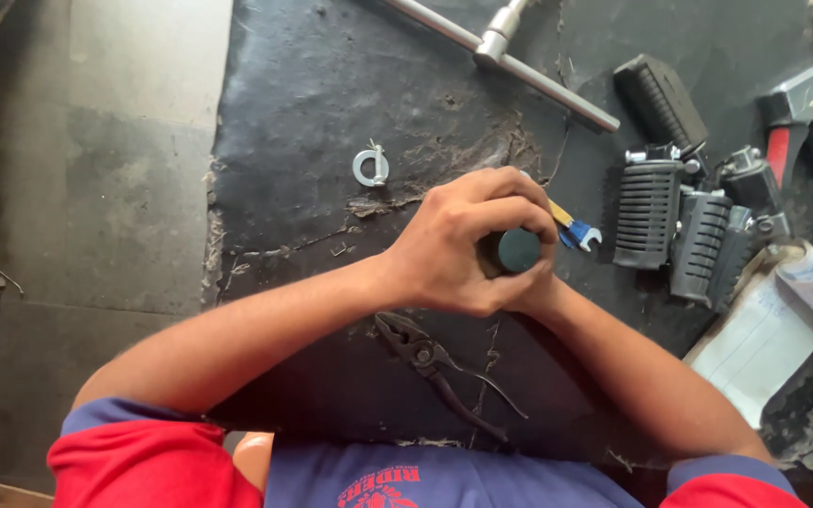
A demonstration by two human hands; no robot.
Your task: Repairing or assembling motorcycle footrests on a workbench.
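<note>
A worn black rubber mat [331,85] covers the work floor, with bare grey concrete [87,141] off its left edge. Well left of the grip and a little above it lies a small metal ring clip [370,166]. Just below the grip rest dark pliers [435,362], jaws toward the hands. At the centre, the left hand [449,246] is wrapped tight around a dark cylindrical part [518,250], its round end face showing; the right hand [534,292] sits mostly hidden beneath, and whether it clasps the part I cannot tell. A blue-and-yellow spanner [576,230] peeks out just right of the knuckles. Above the grip lies a T-handle socket wrench [505,52]; farther right, ribbed black footrests [670,212], then papers [783,315] and a stapler-like tool [806,108]. To do well here, the cylinder likely wants a square, steady hold, wrists braced, with force kept along its axis.
</note>
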